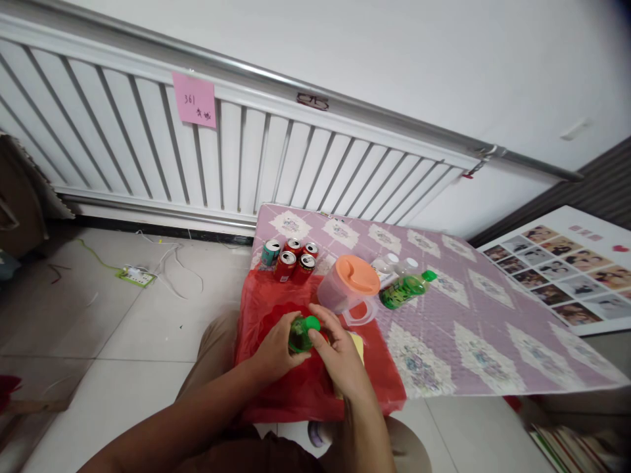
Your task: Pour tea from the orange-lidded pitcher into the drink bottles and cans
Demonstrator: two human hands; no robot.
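Note:
My left hand (277, 348) is wrapped round a small green plastic bottle (298, 336) with a bright green cap (312, 322). My right hand (337, 346) has its thumb and fingers at the cap from the other side. The bottle's lower part is hidden by my left hand. Beneath my hands lie a red basin (273, 319), mostly covered, and a red plastic sheet (383, 368). Beside my right hand a yellow cloth-like piece (358, 346) shows in part. A clear pitcher (331, 290) with an orange lid (357, 275) stands just behind my hands.
Several drink cans (286, 264) stand together at the left back of the table (473, 309). To the pitcher's right lie a green bottle (405, 290) and clear bottles (392, 260). A radiator (276, 157) runs behind; a power strip (135, 275) is on the floor at left.

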